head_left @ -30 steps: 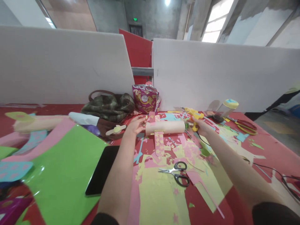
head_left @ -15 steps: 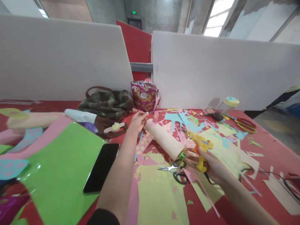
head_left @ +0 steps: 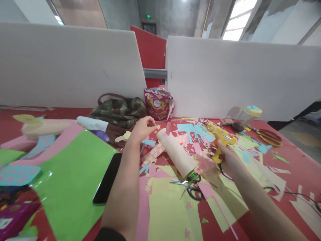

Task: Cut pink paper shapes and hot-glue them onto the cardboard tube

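Observation:
My right hand grips a yellow hot glue gun, raised to the right of a cream paper-covered tube. The gun's nozzle points up and away to the left. My left hand is closed in a pinch near the tube's far end, with a small pale-yellow paper star at its fingertips. The tube lies slantwise on the paper, a pink rounded tab at its far end and something shiny green at its near end. Black-handled scissors lie just below it.
Paper scraps in yellow, pink and blue litter the red table. A phone and green sheet lie left. Behind stand a plaid bag, a snack pouch and white panels. A bottle and red-yellow-handled tool are right.
My right hand has lifted the glue gun up and right, away from the tube's near end. The tube's near end has swung a little. My left hand stays near the far end.

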`<action>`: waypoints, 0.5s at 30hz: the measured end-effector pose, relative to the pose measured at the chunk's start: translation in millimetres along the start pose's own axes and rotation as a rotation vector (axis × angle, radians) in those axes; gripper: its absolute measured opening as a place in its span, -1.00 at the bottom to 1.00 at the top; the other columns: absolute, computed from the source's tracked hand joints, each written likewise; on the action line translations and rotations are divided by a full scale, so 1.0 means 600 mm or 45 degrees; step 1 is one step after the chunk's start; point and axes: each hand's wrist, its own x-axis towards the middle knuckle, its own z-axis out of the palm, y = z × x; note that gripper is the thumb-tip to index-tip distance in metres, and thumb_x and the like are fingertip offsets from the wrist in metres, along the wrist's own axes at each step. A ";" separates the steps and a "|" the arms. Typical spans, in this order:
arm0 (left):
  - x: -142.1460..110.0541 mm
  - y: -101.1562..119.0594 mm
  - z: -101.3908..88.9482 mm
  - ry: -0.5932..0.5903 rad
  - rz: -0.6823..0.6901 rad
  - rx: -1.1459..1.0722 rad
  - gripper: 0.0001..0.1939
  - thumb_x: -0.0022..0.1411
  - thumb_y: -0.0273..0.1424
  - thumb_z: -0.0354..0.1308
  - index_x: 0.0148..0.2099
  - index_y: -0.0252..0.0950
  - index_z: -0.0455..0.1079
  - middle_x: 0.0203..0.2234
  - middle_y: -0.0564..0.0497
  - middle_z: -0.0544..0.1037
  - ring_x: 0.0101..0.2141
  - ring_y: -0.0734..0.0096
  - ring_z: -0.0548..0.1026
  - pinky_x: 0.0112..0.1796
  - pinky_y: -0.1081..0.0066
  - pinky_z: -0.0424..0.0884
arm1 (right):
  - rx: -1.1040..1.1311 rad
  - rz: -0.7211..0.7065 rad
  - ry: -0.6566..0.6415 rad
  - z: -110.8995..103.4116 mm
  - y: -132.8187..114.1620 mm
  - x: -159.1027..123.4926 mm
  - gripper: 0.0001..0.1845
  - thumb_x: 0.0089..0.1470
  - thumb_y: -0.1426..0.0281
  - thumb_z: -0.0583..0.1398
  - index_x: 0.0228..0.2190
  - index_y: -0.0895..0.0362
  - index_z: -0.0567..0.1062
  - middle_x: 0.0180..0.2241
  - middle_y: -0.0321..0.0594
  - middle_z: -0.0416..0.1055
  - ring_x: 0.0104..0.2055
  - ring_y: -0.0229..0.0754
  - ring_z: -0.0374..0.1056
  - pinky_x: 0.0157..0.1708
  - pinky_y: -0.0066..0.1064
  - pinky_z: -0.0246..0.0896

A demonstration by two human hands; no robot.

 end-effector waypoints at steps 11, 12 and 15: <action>0.002 0.004 0.030 -0.306 -0.091 0.108 -0.73 -0.21 -0.49 0.14 -0.48 -0.27 0.07 -0.69 0.19 0.35 -0.62 0.53 0.34 -0.58 0.56 0.19 | -0.195 -0.303 -0.005 0.098 -0.005 0.083 -0.70 -0.43 0.40 0.33 -0.60 0.16 0.32 -0.67 -0.40 0.29 -0.65 -0.33 0.26 -0.62 -0.46 0.23; 0.000 0.007 0.032 -0.312 -0.097 0.099 -0.72 -0.19 -0.48 0.14 -0.47 -0.26 0.04 -0.67 0.18 0.36 -0.61 0.53 0.34 -0.58 0.56 0.20 | -0.232 -0.301 0.001 0.106 0.000 0.089 -0.71 -0.45 0.42 0.33 -0.62 0.16 0.31 -0.69 -0.40 0.28 -0.66 -0.32 0.26 -0.65 -0.46 0.20; -0.006 0.016 0.040 -0.301 -0.124 0.094 -0.67 -0.18 -0.45 0.15 -0.43 -0.25 0.00 -0.63 0.15 0.41 -0.61 0.52 0.36 -0.58 0.56 0.21 | -0.334 -0.283 -0.026 0.127 0.012 0.098 -0.70 -0.48 0.47 0.32 -0.65 0.16 0.28 -0.74 -0.43 0.24 -0.69 -0.33 0.23 -0.70 -0.49 0.10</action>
